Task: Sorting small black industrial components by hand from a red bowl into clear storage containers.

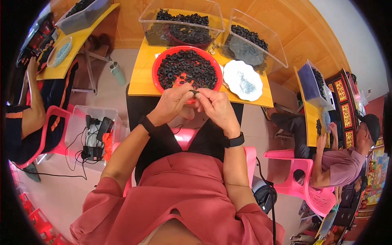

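Observation:
My left hand [173, 102] and my right hand [216, 107] meet at the near edge of the table, fingertips pinched together. Between them is a small black part [194, 92], mostly covered by my fingers. Just beyond my hands sits a round red tray [221, 77] heaped with small black ring-like parts [190, 67]. To its right lies a white scallop-edged plate [255, 92] holding a scatter of tiny pale pieces [247, 85], too small to name.
Two clear bins [143, 20] [281, 61] of black parts stand at the back of the yellow table [141, 87]. People work at side tables, left and right. A clear box [73, 122] with cables and adapters is on the floor at left, near a green bottle [118, 75].

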The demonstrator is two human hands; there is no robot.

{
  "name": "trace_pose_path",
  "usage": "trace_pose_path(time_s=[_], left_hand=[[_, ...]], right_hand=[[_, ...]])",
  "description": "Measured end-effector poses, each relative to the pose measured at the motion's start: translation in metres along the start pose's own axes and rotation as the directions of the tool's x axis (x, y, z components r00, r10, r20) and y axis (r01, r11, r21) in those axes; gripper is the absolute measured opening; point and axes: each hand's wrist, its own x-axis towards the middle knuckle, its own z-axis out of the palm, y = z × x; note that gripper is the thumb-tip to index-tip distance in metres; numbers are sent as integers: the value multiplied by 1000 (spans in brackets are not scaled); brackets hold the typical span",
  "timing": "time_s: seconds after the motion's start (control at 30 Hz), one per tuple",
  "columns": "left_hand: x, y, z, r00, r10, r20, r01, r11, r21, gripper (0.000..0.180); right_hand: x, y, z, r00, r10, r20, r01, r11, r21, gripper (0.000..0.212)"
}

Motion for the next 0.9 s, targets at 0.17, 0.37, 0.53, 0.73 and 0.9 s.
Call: trace_pose_path(time_s=[0.17,0.37,0.53,0.73,0.9], left_hand=[[-1,1,2,998,-64,-4,64,998,-18,17],[-2,-2,5,997,39,-74,-29,992,124,16],[-2,2,4,997,2,-83,6,995,102,16],[-2,-1,-1,994,-110,21,110,994,-26,21],[-1,0,-3,992,-118,34,122,979,-161,22]], right_hand=[[-1,-5,0,1000,-8,-19,7,998,-60,17],[0,1,3,997,-56,-46,50,990,-131,15],[1,4,10,985,-138,-108,103,956,-276,12],[-2,2,7,994,18,-112,-16,1000,23,15],[-2,7,11,978,-54,-202,52,999,-12,16]])
